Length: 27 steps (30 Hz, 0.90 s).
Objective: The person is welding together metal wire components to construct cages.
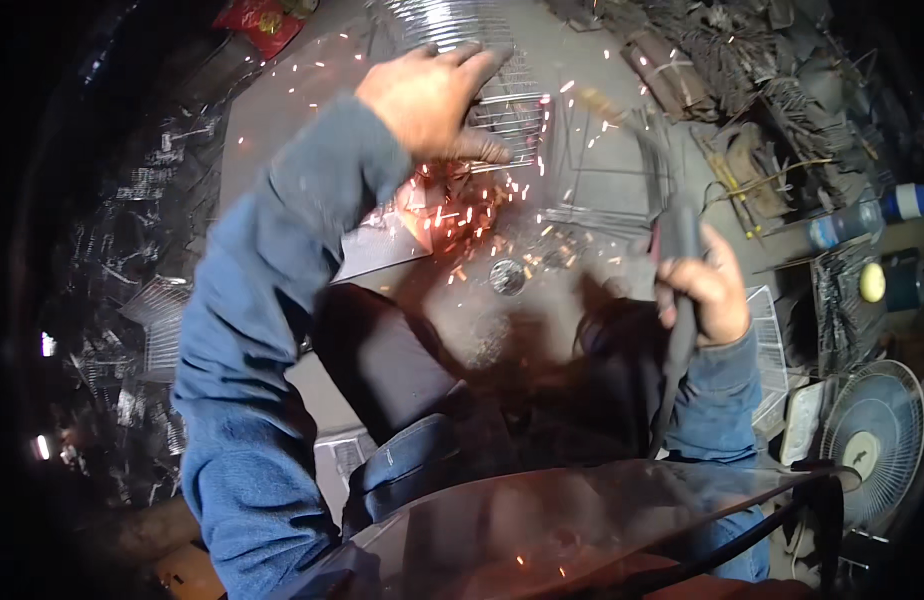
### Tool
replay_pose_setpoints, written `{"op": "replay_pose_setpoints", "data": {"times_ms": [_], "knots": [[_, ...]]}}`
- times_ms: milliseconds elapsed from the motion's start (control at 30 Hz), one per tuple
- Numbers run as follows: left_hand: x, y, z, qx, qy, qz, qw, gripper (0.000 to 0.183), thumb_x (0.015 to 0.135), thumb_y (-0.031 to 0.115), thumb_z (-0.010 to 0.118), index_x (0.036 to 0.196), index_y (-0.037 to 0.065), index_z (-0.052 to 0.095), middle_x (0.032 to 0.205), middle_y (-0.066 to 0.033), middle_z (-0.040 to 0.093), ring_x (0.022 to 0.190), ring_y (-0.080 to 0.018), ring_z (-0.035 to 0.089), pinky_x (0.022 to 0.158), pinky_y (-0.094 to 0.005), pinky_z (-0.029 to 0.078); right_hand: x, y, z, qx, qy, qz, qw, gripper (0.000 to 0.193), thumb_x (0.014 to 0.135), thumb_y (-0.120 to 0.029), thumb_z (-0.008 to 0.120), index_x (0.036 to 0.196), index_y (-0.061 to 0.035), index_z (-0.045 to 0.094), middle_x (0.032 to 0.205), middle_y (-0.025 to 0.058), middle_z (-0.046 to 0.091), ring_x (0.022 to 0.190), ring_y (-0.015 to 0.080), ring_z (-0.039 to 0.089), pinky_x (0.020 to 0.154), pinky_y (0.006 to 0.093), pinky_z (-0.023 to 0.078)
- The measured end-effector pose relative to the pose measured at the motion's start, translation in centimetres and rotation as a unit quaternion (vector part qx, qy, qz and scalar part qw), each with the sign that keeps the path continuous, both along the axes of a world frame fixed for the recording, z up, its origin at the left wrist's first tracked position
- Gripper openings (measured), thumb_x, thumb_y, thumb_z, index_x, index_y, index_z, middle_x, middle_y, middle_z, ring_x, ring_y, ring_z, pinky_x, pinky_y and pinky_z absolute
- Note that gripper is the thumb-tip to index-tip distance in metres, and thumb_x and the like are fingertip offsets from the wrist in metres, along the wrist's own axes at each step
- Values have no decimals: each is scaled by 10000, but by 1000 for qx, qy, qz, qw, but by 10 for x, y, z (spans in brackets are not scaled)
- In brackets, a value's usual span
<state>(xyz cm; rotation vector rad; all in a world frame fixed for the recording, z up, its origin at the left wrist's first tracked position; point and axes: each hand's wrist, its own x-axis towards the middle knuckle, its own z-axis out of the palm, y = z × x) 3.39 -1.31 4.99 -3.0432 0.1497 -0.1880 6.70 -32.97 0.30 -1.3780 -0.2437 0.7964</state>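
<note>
My right hand (710, 290) is wrapped round the dark handle of a welding torch (679, 240). The torch's curved neck is smeared by motion and ends in a brass-coloured tip (600, 104) pointing up and left. A cable runs from the handle down past my right sleeve. My left hand (427, 100) has its fingers and thumb spread over a shiny wire rack (517, 120); whether the fingertips press on the wires I cannot tell. Orange sparks (472, 215) fly and drop below the rack, apart from the torch tip.
A small round metal piece (507, 277) lies on the floor between my knees. A pale angled sheet (382, 245) sits below my left wrist. Bundled rods (672, 80), a bottle (847, 225) and a fan (872, 440) stand to the right. A transparent shield (542, 520) crosses the lower edge.
</note>
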Motion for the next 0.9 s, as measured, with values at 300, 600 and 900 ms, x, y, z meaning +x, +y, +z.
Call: {"op": "replay_pose_setpoints", "data": {"times_ms": [300, 600, 900], "knots": [[115, -9, 30, -6, 152, -132, 980, 1192, 496, 344, 901, 1479, 188, 245, 1380, -221, 442, 1271, -344, 450, 1050, -386, 387, 25, 9, -17, 115, -10, -120, 986, 311, 766, -63, 578, 1056, 8, 495, 789, 89, 570, 483, 113, 496, 410, 246, 438], [160, -10, 33, 6, 211, -65, 975, 1195, 490, 394, 908, 1480, 219, 261, 1342, -214, 470, 1231, -357, 489, 1033, -400, 411, 17, 25, -20, 5, -76, -118, 990, 278, 780, -34, 570, 1052, -6, 517, 784, 50, 575, 539, 97, 509, 452, 261, 435], [170, 3, 30, -36, 176, -108, 978, 1159, 520, 353, 904, 1479, 281, 257, 1366, -230, 442, 1249, -373, 470, 1043, -414, 396, 7, 33, -18, -70, -138, -112, 982, 324, 783, -1, 545, 1102, -4, 484, 911, 76, 592, 531, 108, 510, 446, 249, 438]]}}
